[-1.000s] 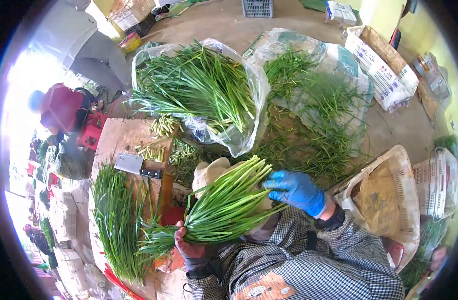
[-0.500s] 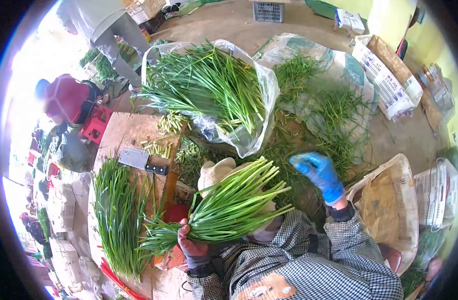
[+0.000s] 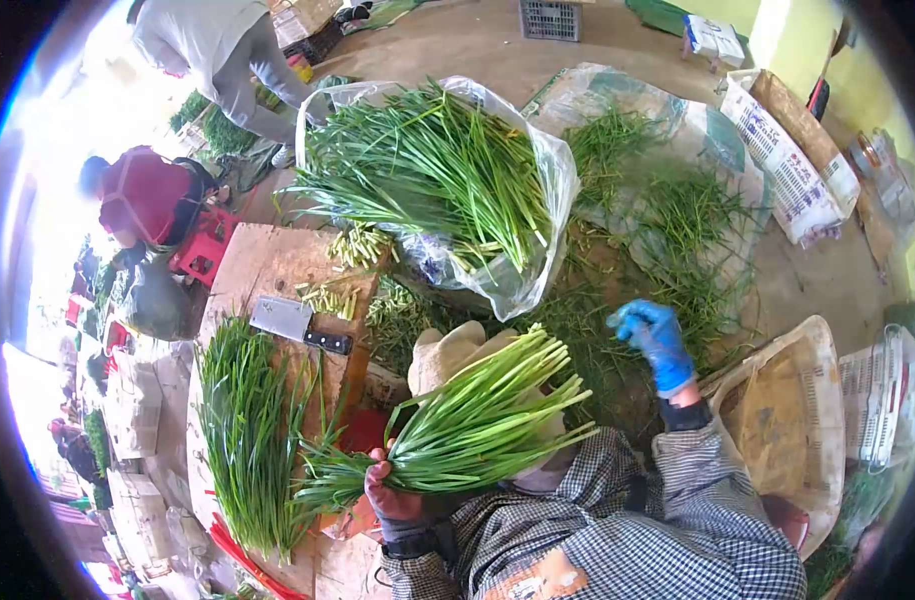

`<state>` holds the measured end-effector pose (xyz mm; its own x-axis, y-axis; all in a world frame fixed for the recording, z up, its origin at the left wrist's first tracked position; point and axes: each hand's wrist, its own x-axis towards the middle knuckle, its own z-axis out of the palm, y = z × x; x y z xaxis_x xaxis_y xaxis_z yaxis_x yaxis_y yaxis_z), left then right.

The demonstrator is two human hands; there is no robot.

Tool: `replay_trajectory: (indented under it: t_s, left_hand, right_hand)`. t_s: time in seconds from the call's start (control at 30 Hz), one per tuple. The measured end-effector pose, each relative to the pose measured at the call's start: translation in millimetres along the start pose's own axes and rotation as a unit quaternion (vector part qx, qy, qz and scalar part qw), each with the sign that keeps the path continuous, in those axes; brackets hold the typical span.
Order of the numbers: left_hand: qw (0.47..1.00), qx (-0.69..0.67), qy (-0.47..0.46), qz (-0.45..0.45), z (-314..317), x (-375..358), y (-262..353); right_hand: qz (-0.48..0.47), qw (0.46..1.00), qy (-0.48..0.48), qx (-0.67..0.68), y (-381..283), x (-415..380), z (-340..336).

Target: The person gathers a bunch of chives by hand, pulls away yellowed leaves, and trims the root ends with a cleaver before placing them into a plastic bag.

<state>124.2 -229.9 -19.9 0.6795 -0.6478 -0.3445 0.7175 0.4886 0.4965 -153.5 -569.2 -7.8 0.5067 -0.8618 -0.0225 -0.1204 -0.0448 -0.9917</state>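
My left hand, in a dark reddish glove, is closed around a bunch of garlic chives near its leafy end. The pale cut stems fan out to the right over my lap. Off to the right, my right hand wears a blue glove and is apart from the bunch. Its fingers are curled together, and whatever they may hold is hidden. A pile of garlic chives lies on the wooden board to the left. Beside it rests a cleaver with a black handle, near short cut stem ends.
Ahead stands a clear plastic bag heaped with garlic chives. Loose trimmings cover a plastic sheet and the floor. A white basket is at my right, with another crate beyond. Two people bend at the far left.
My right hand has shifted slightly in view, and its fingers are more bent than before. The left hand still grips the bunch. The whole view has moved a little, and the far person leans lower.
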Motion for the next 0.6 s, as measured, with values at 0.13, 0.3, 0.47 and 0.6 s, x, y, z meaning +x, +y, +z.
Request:
replay_trajectory:
  t_s: [0.13, 0.3, 0.47, 0.6]
  left_hand:
    - [1.0, 0.015, -0.004, 0.001, -1, 8, -4]
    - [0.998, 0.036, -0.049, -0.007, 8, 10, 3]
    - [0.997, 0.062, -0.044, 0.002, 21, 0, 9]
    - [0.996, 0.087, -0.018, 0.011, 11, -10, 6]
  right_hand:
    - [-0.013, 0.997, -0.062, -0.042, -23, -4, -24]
    - [-0.102, 0.988, -0.101, -0.055, -15, 17, 40]
    - [0.0, 0.953, -0.297, -0.059, -6, 26, 79]
    - [-0.072, 0.976, -0.2, -0.049, 10, 14, 81]
